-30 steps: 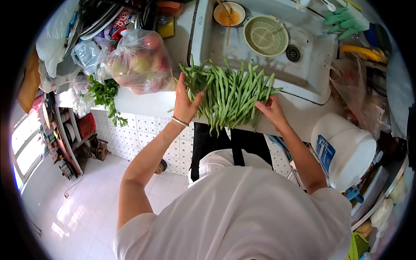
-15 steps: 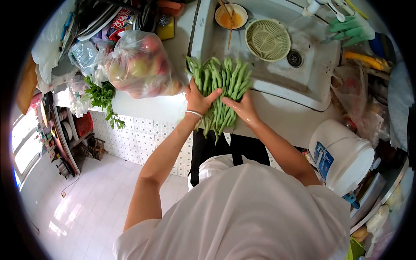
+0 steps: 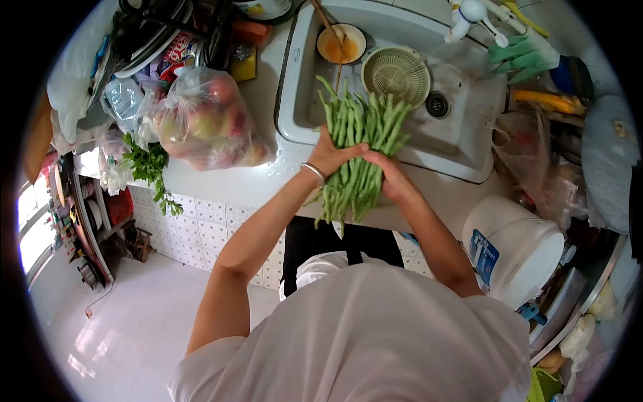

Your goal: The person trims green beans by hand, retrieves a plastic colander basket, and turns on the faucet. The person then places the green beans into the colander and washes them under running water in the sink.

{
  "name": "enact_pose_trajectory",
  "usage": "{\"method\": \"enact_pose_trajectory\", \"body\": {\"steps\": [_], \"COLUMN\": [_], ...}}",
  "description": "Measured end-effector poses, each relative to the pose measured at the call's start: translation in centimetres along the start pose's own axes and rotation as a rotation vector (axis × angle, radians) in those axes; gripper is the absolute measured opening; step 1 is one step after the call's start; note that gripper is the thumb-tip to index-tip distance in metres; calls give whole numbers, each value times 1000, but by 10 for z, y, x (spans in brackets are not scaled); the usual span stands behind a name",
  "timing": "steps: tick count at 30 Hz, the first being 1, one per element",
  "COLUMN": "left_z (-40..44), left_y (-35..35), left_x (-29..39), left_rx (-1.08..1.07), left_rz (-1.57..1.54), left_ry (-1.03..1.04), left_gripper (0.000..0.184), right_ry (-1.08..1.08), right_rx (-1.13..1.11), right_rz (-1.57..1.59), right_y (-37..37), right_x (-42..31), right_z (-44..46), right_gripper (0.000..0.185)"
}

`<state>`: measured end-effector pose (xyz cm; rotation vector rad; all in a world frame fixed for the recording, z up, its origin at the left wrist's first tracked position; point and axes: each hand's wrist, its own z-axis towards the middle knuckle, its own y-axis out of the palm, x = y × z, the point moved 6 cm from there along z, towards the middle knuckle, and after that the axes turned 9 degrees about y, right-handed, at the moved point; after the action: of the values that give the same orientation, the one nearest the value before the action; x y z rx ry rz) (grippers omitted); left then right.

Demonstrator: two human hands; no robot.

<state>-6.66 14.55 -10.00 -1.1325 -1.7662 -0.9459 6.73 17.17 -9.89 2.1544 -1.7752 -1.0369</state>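
A large bundle of green beans (image 3: 357,127) is gathered at the sink's front edge, its lower ends hanging toward my body. My left hand (image 3: 333,155) grips it from the left, thumb laid across the top. From the right, my right hand (image 3: 390,174) wraps the same bundle, and the two thumbs meet over it. The fingers under the beans are hidden. Just beyond lies the pale green plastic colander (image 3: 396,74) in the sink (image 3: 462,144). Beside it, a bowl (image 3: 360,35) with orange liquid has chopsticks resting in it.
On the counter at left sit a plastic bag of fruit (image 3: 207,124) and leafy greens (image 3: 149,167) hanging over the edge. A white bucket (image 3: 516,251) stands at right. The faucet (image 3: 472,13) and green gloves (image 3: 519,57) are at the back right.
Both hands have moved closer together, squeezing the beans into a tighter bundle. The bundle has shifted right relative to the sink, off the counter's left part. The camera view has shifted slightly.
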Motion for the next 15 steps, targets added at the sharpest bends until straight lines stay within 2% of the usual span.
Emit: {"method": "enact_pose_trajectory", "body": {"steps": [3,5,6,7,9,10,11,13,14,15], "left_z": [28,61,79,95,128,145,176,215,219,225], "left_y": [23,41,46,54,59,66,61,64,70,64], "left_x": [3,0,4,13,10,6,-8,-61,-61,-60], "left_rx": [-9,-120,-164,-170,-167,-328,-331,-387,-398,-157], "left_rz": [121,133,318,313,441,477,477,64,66,95], "left_ry": [25,-3,7,8,-389,-482,-473,-707,-702,-668], "left_gripper": [82,82,83,83,93,97,97,98,98,92], "right_ry": [41,18,75,72,109,121,112,132,124,199], "right_rx": [73,85,87,95,183,259,261,226,235,349], "right_rz": [73,190,226,226,244,183,181,-25,-24,-213], "right_y": [-30,-37,-47,-54,-68,-71,-81,-109,-108,-109], "right_x": [-16,-40,-45,-55,-84,-101,-113,-127,-137,-143], "right_z": [1,-4,1,4,19,24,46,92,98,105], "right_gripper": [43,42,40,40,38,38,38,43,43,46]}}
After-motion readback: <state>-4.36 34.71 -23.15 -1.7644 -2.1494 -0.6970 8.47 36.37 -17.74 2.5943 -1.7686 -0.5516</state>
